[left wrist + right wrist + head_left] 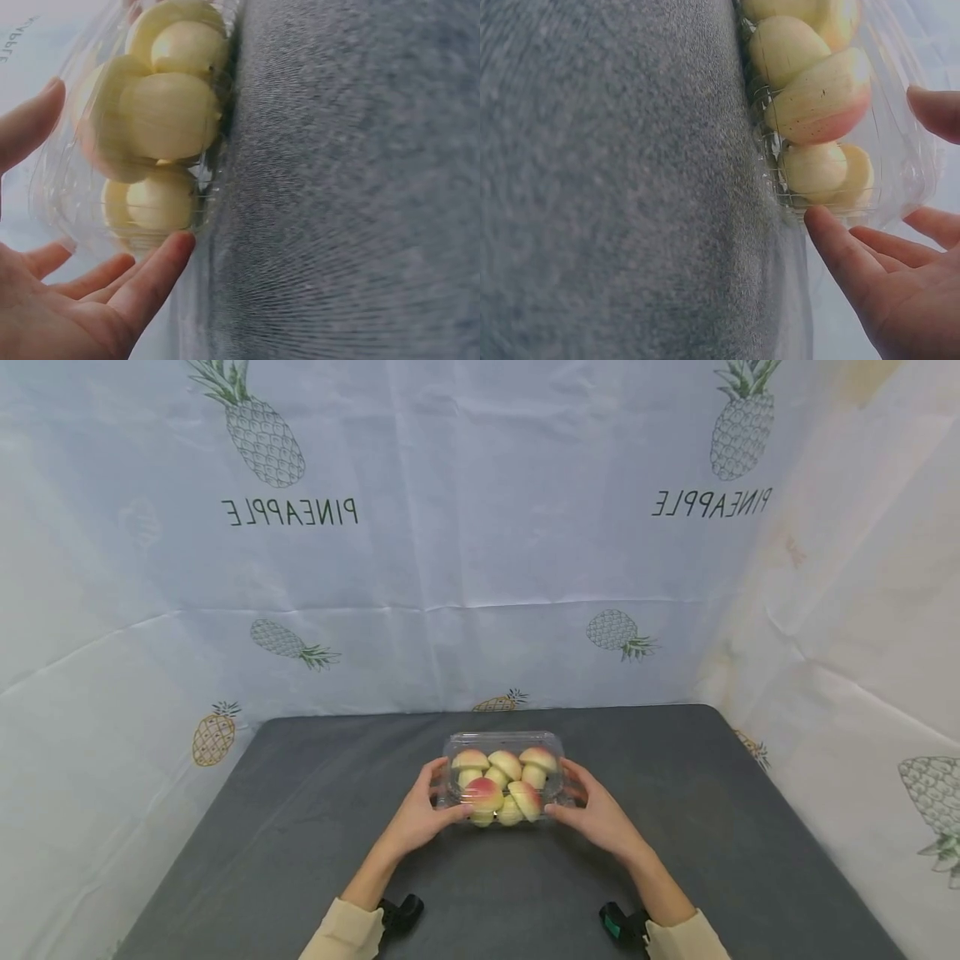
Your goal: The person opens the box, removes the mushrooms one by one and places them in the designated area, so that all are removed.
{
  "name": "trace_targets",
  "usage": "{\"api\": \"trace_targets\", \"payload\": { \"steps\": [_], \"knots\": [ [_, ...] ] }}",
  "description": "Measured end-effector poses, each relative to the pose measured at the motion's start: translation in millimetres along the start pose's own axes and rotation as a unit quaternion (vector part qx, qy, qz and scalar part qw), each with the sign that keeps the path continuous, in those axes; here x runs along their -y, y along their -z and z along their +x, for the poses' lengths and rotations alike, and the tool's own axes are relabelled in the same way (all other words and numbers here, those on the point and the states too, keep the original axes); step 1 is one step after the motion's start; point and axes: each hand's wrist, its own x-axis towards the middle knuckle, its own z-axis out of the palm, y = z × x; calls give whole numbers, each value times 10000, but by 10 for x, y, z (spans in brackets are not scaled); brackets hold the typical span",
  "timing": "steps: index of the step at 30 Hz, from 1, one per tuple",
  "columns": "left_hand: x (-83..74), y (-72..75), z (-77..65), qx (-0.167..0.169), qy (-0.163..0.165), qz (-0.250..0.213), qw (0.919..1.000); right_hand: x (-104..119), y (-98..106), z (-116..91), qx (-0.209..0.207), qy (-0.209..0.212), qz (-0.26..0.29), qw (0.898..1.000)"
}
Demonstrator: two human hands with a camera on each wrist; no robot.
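A clear plastic clamshell box (504, 741) sits on the dark table, its lid down. Through its walls show several pale yellow, mushroom-shaped pieces (505, 766) with pink-red tinged caps, in two rows. My left hand (422, 814) holds the box's left end, thumb at the near corner and fingers along the side. At the opposite end, my right hand (600, 817) holds it in mirrored fashion. In the left wrist view, a fingertip (180, 244) is right at the box's lower edge. The right wrist view has a fingertip (817, 217) at the bottom edge too.
A dark grey table (300, 827) spreads around the box. White cloth (502, 543) printed with pineapples hangs behind it and along both sides. Black wrist devices (402, 914) sit under both forearms, by the cream sleeves (347, 931).
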Motion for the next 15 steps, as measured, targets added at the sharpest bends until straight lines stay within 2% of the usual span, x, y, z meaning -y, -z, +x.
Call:
{"api": "trace_targets", "payload": {
  "steps": [6,15],
  "knots": [
    [10,21,-1,170,-9,50,9998,-10,45,-11,207,83,141,9997],
    [27,62,-8,281,25,72,9996,-88,152,-10,1008,291,456,9934]
  ]
}}
